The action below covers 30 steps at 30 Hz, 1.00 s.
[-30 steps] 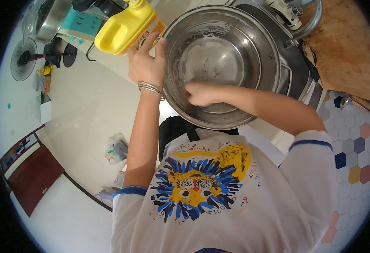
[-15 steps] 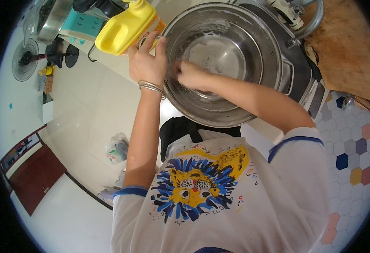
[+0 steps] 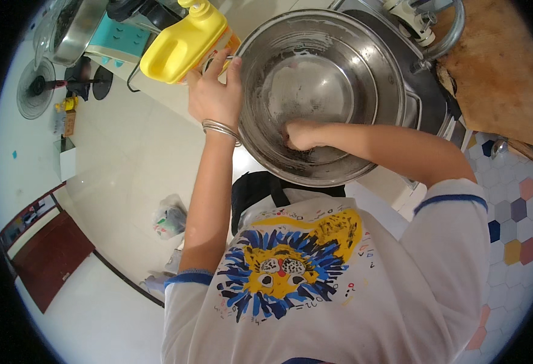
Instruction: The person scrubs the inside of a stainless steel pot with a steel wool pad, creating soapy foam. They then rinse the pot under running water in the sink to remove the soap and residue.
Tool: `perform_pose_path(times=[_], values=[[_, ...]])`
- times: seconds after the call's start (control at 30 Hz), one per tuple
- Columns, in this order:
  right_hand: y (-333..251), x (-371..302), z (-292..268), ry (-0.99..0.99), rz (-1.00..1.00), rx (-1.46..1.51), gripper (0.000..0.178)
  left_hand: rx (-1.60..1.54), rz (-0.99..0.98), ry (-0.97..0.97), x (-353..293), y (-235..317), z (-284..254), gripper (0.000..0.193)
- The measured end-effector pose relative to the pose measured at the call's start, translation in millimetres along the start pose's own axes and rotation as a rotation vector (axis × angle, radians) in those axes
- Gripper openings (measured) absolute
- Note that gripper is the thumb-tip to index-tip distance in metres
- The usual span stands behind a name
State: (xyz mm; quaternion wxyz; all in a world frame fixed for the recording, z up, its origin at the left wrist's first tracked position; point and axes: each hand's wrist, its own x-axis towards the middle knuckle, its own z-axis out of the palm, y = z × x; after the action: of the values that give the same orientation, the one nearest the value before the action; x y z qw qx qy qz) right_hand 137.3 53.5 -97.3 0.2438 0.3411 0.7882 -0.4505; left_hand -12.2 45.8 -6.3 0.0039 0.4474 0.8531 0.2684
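A large round stainless steel pot (image 3: pixel 372 115) stands at the sink, with streaks of foam and wet grime on its inner wall. My left hand (image 3: pixel 215 97), with metal bangles at the wrist, grips the handle on the pot's left side. Down inside the pot is my right hand (image 3: pixel 303 134), closed and pressed against the lower inner wall on the near side. Something dark shows under its fingers, mostly hidden, and a dark smear lies beside it. Just beyond my left hand stands a yellow jug-shaped bottle (image 3: pixel 181 51) with a pump top.
A grey faucet (image 3: pixel 445 42) rises at the back right. Beside it lies a wooden board (image 3: pixel 500 73). Behind the yellow bottle on the counter is a teal box (image 3: pixel 121 37). A fan (image 3: pixel 36 85) stands on the floor at far left, and a plastic bag (image 3: pixel 169 217) lies nearer.
My right hand has moved along the pot's inner wall, from the left side toward the near side and right. My left hand keeps its hold while the pot shifts slightly.
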Motion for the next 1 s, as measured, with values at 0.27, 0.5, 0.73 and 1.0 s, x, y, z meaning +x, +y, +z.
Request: perform_pose_path(times=[0.27, 0.5, 0.73, 1.0], values=[[-14.7, 45.4, -36.4, 0.392, 0.09, 0.428, 0.025, -0.051, 0.013, -0.041, 2.8, 4.8, 4.3, 0.026], [-26.8, 37.2, -25.3, 0.419, 0.259, 0.593, 0.025, -0.047, 0.086, -0.018, 5.7, 1.0, 4.7, 0.025], [-40.8, 12.0, -8.4, 0.447, 0.102, 0.536, 0.021, -0.019, 0.047, -0.034, 3.0, 2.4, 2.0, 0.023], [-30.2, 48.4, -31.1, 0.75, 0.159, 0.685, 0.021, -0.017, 0.041, -0.054, 3.7, 4.5, 1.1, 0.022]])
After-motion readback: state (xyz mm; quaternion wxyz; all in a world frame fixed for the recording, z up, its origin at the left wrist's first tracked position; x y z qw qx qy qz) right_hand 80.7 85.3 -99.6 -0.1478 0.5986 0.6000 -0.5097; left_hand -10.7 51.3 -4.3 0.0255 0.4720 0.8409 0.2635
